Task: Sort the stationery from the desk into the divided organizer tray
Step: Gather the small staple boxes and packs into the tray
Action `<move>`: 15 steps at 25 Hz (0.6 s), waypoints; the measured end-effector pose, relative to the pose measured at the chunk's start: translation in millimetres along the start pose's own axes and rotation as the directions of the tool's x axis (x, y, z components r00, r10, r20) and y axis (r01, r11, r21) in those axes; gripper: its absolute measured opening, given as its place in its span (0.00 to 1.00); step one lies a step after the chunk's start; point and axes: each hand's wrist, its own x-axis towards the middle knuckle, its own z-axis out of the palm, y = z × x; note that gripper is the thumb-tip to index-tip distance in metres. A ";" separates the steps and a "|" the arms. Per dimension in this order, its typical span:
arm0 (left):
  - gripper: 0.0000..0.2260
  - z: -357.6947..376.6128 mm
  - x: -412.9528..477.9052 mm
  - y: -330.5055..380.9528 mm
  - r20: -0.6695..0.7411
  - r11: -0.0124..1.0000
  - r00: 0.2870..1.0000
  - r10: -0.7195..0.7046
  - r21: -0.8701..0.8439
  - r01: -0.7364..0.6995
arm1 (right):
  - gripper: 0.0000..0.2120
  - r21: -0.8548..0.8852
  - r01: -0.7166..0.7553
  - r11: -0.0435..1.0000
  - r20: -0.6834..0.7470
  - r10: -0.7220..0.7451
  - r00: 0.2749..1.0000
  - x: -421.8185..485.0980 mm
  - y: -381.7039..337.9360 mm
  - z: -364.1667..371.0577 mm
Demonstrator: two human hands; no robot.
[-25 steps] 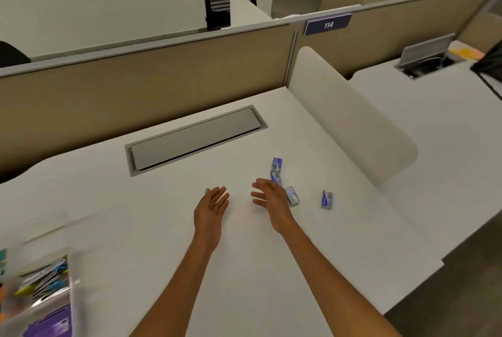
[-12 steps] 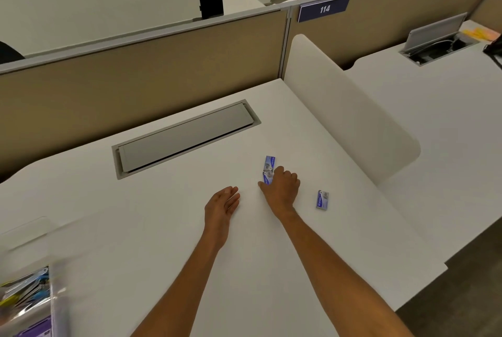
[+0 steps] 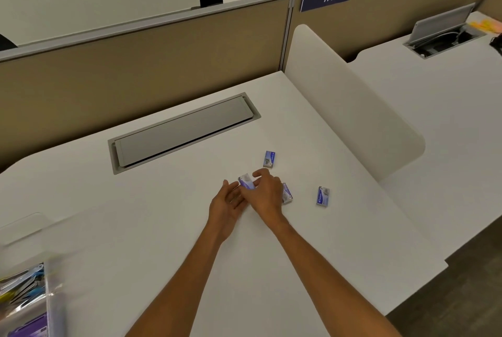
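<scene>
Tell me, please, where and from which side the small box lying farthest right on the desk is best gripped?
Pinch the rightmost box across its two long side edges, coming straight down from above. It lies flat on the desk with clear space all round, its long axis running roughly away from the person, so the narrow width suits a thumb-and-finger pinch. The right hand is nearest.

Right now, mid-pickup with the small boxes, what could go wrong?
1. The box sits between the right hand fingertips and the left hand; it may slip during the handover.
2. The right hand partly covers a second box, which could get knocked aside.
3. The organizer tray sits far off at the desk's near-left edge, a long carry.
</scene>
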 end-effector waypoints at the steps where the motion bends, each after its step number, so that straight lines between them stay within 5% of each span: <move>1: 0.22 3.1 0.7 0.8 0.003 1.000 1.000 -0.007 -0.010 0.007 | 0.25 0.010 0.011 1.000 0.035 -0.012 0.999 -3.2 -1.9 1.4; 7: 0.26 10.5 11.6 7.2 -0.013 0.998 1.000 -0.020 -0.068 0.019 | 0.30 0.011 0.122 0.993 0.026 -0.122 0.992 1.7 17.4 -29.3; 12: 0.26 13.7 21.9 7.5 -0.010 0.998 0.998 -0.055 -0.042 0.054 | 0.43 -0.316 0.306 0.898 0.454 -0.140 0.880 27.1 62.3 -78.1; 15: 0.27 18.5 25.4 3.9 0.000 0.996 0.997 -0.077 -0.040 0.077 | 0.36 -0.291 0.297 0.910 0.487 -0.126 0.864 34.2 80.5 -78.7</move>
